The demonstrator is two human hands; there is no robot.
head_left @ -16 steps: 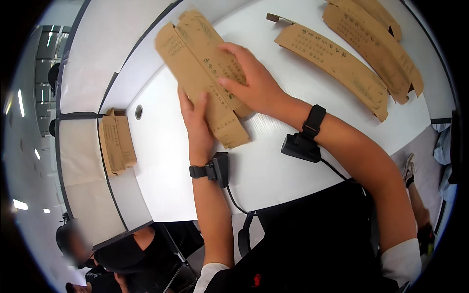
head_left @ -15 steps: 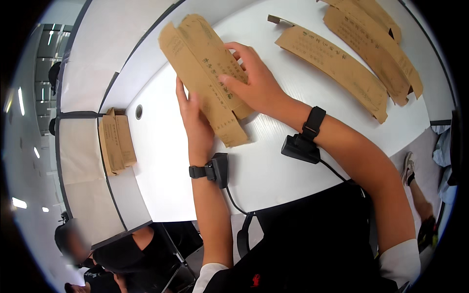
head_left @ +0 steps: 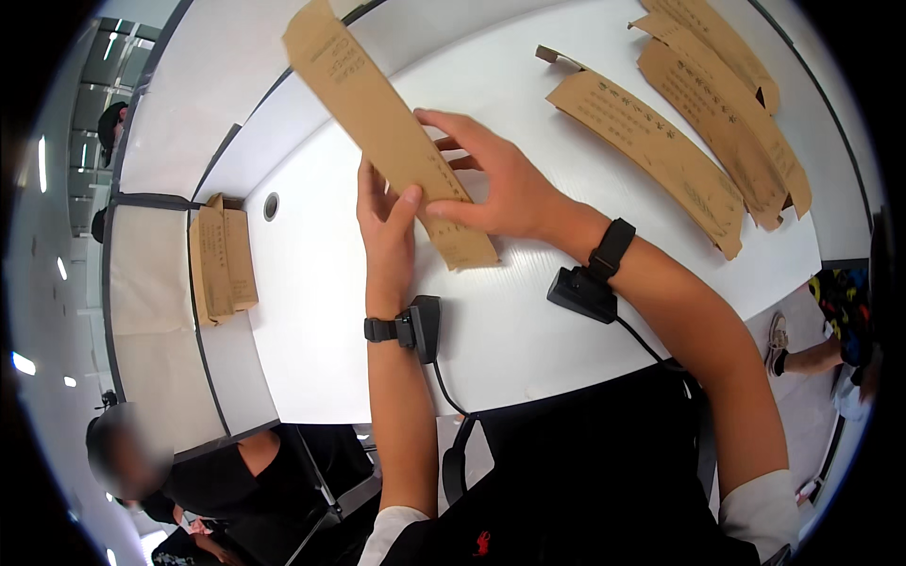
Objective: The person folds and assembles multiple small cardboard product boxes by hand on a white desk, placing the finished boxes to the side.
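Observation:
Above the white table, both my hands hold a long brown cardboard carton [head_left: 382,123], folded into a narrow strip and tilted with its top to the left. My left hand [head_left: 385,212] grips its lower left edge, thumb in front and the other fingers partly hidden behind. On the right edge, my right hand [head_left: 500,179] has its thumb against the front, with the fingers curled by the far side. Printed marks show on the carton's face. To the right of my hands lies a flat brown cardboard carton [head_left: 651,151], slightly curved.
More flattened cardboard cartons [head_left: 722,118] overlap at the table's far right. Folded cartons [head_left: 224,264] stand against the left partition [head_left: 156,264]. A round cable hole [head_left: 271,207] sits in the white table [head_left: 311,311]. Another person [head_left: 236,472] is at lower left; a leg [head_left: 807,358] shows at right.
The carton has gone from a wider shape with two panels showing to one narrow strip. Its top has risen to the upper left, and my left thumb has come onto its front.

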